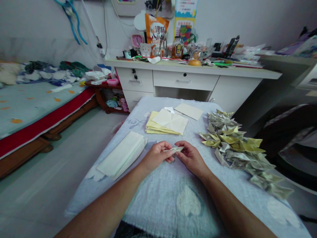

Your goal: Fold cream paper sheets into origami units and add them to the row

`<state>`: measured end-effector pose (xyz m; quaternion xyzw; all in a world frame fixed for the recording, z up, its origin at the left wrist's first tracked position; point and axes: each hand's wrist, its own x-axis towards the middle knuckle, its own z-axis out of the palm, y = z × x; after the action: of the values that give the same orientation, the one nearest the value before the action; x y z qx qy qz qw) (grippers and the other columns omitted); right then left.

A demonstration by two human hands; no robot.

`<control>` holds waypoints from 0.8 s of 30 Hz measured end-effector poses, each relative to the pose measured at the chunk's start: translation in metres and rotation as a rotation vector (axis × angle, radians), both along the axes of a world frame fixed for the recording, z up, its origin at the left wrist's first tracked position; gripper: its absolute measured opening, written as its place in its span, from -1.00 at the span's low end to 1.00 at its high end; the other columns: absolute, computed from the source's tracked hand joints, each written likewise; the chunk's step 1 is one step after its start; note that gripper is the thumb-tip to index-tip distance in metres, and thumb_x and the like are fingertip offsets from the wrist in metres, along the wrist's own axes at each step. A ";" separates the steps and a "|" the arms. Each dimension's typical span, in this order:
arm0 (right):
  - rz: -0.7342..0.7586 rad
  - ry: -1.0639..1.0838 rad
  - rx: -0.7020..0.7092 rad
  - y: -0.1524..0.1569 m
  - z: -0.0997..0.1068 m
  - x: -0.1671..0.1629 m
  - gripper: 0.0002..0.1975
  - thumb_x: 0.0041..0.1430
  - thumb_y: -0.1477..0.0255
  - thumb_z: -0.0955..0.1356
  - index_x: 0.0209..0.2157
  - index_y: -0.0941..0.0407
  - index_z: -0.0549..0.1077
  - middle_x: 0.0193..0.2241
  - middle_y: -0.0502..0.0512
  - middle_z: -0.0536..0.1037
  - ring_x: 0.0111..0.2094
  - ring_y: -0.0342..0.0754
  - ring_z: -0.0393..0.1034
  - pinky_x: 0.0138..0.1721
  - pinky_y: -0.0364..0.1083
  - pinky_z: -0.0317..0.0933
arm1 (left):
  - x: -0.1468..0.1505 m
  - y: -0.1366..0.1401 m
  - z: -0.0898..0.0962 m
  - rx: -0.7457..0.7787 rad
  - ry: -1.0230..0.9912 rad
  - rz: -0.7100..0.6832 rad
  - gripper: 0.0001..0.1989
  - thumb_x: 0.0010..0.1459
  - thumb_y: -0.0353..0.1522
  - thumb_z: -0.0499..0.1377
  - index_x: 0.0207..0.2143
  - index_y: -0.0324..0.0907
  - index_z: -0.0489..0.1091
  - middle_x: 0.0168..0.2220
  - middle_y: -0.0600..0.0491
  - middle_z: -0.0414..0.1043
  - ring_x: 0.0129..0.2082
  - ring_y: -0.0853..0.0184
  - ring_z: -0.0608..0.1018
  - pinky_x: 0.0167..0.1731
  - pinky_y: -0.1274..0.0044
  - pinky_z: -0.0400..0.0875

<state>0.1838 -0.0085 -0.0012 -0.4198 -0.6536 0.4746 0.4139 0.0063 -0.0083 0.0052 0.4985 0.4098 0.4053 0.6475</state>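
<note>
Between my two hands is a small folded paper (176, 149), pale and pointed at its end. My left hand (159, 153) pinches it from the left, with the thumb along its near side. From the right, my right hand (190, 156) grips its other end between thumb and fingers. Just beyond the hands lies a stack of yellow paper sheets (160, 128), topped by a creased cream sheet (173, 121). Left of my left hand rests a pile of long folded white paper (123, 153). Several folded paper pieces (235, 142), silver and gold, lie in rows to the right.
A pale blue cloth (158, 198) with white patches covers the work surface. A flat cream card (189, 111) lies near its far edge. Behind stands a white desk (185, 80) crowded with jars, a bag and papers. A bed (37, 109) is at the left.
</note>
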 end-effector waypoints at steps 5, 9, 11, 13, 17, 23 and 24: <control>0.004 0.063 -0.025 0.000 0.000 0.001 -0.72 0.13 0.27 0.37 -0.17 0.09 0.33 -0.42 -0.03 0.42 -0.43 -0.15 0.29 -0.39 -0.17 0.19 | 0.002 -0.002 0.004 0.021 0.013 0.011 -0.65 -0.01 -0.17 0.29 -0.34 -0.24 0.30 -0.46 0.08 0.46 -0.53 0.44 0.52 -0.49 0.61 0.38; 0.024 0.036 -0.024 0.001 -0.001 0.004 -0.80 0.18 0.26 0.33 -0.25 0.10 0.35 -0.46 -0.03 0.41 -0.49 -0.17 0.23 -0.45 -0.19 0.14 | 0.002 -0.004 0.008 -0.004 -0.022 -0.010 -0.62 0.05 -0.09 0.22 -0.33 -0.24 0.32 -0.38 0.03 0.48 -0.45 0.39 0.54 -0.45 0.58 0.39; 0.035 0.020 -0.017 0.000 0.000 0.005 -0.82 0.18 0.29 0.33 -0.28 0.10 0.37 -0.46 -0.03 0.40 -0.49 -0.17 0.22 -0.45 -0.19 0.13 | 0.002 -0.004 0.009 -0.003 -0.008 -0.017 -0.60 0.07 -0.06 0.18 -0.37 -0.25 0.34 -0.41 0.03 0.45 -0.45 0.39 0.53 -0.48 0.59 0.36; 0.049 0.014 -0.018 -0.001 0.002 0.004 -0.85 0.17 0.31 0.33 -0.29 0.11 0.37 -0.46 -0.02 0.40 -0.46 -0.16 0.24 -0.44 -0.18 0.13 | 0.003 -0.002 0.008 0.011 0.022 -0.025 -0.62 0.04 -0.08 0.21 -0.41 -0.25 0.33 -0.47 0.07 0.41 -0.49 0.42 0.49 -0.51 0.61 0.30; 0.073 0.059 -0.056 -0.003 0.003 0.000 -0.85 0.13 0.34 0.35 -0.28 0.09 0.35 -0.44 -0.02 0.40 -0.43 -0.15 0.28 -0.40 -0.17 0.17 | 0.003 -0.001 0.006 0.031 0.049 -0.069 -0.70 -0.03 -0.21 0.30 -0.44 -0.24 0.31 -0.58 0.17 0.33 -0.58 0.51 0.37 -0.54 0.65 0.18; 0.034 0.216 -0.132 -0.004 0.004 -0.001 -0.60 0.07 0.30 0.40 -0.08 0.03 0.22 -0.35 -0.02 0.36 -0.39 -0.15 0.28 -0.46 -0.21 0.19 | 0.004 -0.002 0.006 -0.011 -0.031 -0.055 -0.69 -0.07 -0.27 0.33 -0.35 -0.24 0.32 -0.50 0.14 0.38 -0.55 0.50 0.39 -0.51 0.63 0.26; 0.036 0.225 -0.150 -0.004 0.005 -0.001 -0.62 0.08 0.28 0.39 -0.10 0.04 0.23 -0.36 -0.02 0.36 -0.40 -0.16 0.28 -0.49 -0.21 0.18 | 0.005 -0.002 0.006 -0.015 -0.040 -0.045 -0.68 -0.08 -0.28 0.33 -0.33 -0.25 0.33 -0.46 0.12 0.40 -0.52 0.48 0.42 -0.49 0.62 0.30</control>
<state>0.1832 -0.0124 0.0038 -0.3817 -0.5732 0.5735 0.4437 0.0109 -0.0098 0.0107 0.4944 0.3883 0.3975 0.6684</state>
